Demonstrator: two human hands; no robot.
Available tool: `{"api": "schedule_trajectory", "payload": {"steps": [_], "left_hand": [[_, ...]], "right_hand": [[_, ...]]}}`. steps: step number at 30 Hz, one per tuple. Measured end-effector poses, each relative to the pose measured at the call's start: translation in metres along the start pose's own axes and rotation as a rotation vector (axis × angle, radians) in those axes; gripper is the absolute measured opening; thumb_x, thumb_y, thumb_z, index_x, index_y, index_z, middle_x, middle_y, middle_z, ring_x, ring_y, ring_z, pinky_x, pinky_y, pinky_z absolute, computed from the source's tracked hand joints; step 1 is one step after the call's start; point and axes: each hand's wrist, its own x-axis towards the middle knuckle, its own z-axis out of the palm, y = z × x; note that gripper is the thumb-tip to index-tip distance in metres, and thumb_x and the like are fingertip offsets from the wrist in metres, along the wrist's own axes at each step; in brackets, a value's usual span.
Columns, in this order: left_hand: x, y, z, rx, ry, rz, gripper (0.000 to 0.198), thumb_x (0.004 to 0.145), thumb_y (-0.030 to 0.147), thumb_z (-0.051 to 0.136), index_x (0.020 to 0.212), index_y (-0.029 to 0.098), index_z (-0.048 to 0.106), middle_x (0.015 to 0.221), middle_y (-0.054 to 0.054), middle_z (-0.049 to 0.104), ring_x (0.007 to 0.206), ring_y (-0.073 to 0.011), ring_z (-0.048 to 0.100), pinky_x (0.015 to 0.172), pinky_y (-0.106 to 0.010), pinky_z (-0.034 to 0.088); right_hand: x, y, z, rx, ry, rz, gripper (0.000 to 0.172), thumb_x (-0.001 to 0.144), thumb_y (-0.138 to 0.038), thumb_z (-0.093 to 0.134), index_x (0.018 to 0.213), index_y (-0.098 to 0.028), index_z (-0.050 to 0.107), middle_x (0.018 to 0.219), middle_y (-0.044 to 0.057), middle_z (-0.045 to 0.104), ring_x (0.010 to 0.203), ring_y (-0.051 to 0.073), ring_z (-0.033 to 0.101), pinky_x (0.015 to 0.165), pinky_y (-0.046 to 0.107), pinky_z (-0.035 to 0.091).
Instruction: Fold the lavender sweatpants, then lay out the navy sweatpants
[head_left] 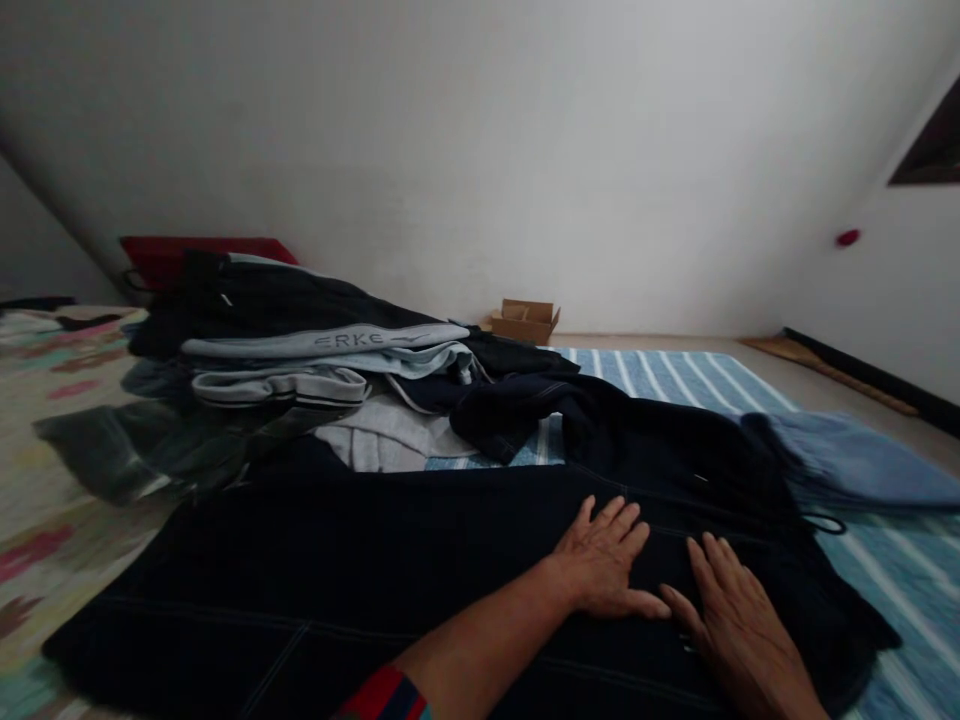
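Observation:
Dark navy trousers [360, 560] with pale stitching lie spread across the bed, the waist end at the right with a cord loop beside it. My left hand [604, 560] rests flat on them right of the middle, fingers spread. Just to its right, my right hand [731, 610] also lies on the dark cloth, palm down with its fingers extended. The two thumbs nearly meet. Neither hand holds anything. One leg of dark cloth is bunched behind the hands, towards the pile.
Behind at the left is a heap of clothes [315, 310], with a grey garment [382, 435] under it. Folded blue jeans [870, 460] lie on the striped sheet [675, 375] at the right. A cardboard box [523, 320] stands by the wall; a red object [210, 247] is behind the heap.

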Motion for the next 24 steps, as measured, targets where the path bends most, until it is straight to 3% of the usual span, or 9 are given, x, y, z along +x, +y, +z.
{"api": "schedule_trajectory", "payload": {"steps": [4, 9, 17, 24], "left_hand": [[0.002, -0.002, -0.002, 0.006, 0.010, -0.022, 0.088, 0.079, 0.075, 0.027, 0.144, 0.017, 0.024, 0.153, -0.012, 0.014, 0.141, -0.0263, 0.002, 0.110, -0.051, 0.000], [0.008, -0.009, 0.000, 0.080, 0.007, -0.035, 0.088, 0.077, 0.077, 0.027, 0.144, 0.019, 0.023, 0.153, -0.011, 0.012, 0.141, -0.0264, 0.002, 0.110, -0.052, 0.001], [0.011, -0.007, -0.006, 0.128, -0.018, -0.046, 0.089, 0.075, 0.076, 0.034, 0.144, 0.020, 0.023, 0.153, -0.010, 0.013, 0.141, -0.0279, 0.003, 0.110, -0.053, 0.003], [0.014, -0.001, -0.016, 0.128, -0.062, -0.082, 0.085, 0.077, 0.070, 0.041, 0.144, 0.020, 0.025, 0.153, -0.011, 0.011, 0.140, -0.0297, 0.003, 0.109, -0.055, 0.004]], "right_hand": [[0.001, -0.005, -0.013, -0.026, -0.025, 0.137, 0.078, 0.085, -0.063, 0.032, 0.128, -0.001, 0.050, 0.135, 0.024, 0.042, 0.127, 0.036, 0.036, 0.101, 0.051, 0.033], [0.008, -0.008, -0.025, -0.021, -0.044, 0.190, 0.076, 0.086, -0.061, 0.036, 0.128, 0.001, 0.049, 0.135, 0.026, 0.041, 0.127, 0.037, 0.036, 0.102, 0.051, 0.032], [0.013, -0.008, -0.032, -0.017, 0.065, 0.222, 0.044, 0.092, -0.033, 0.037, 0.119, -0.004, 0.057, 0.127, 0.023, 0.052, 0.122, 0.034, 0.045, 0.099, 0.050, 0.036], [0.003, -0.010, -0.042, 0.086, 0.250, 0.168, 0.033, 0.090, -0.025, 0.040, 0.116, -0.012, 0.056, 0.121, 0.018, 0.057, 0.119, 0.030, 0.049, 0.096, 0.048, 0.043]]}}
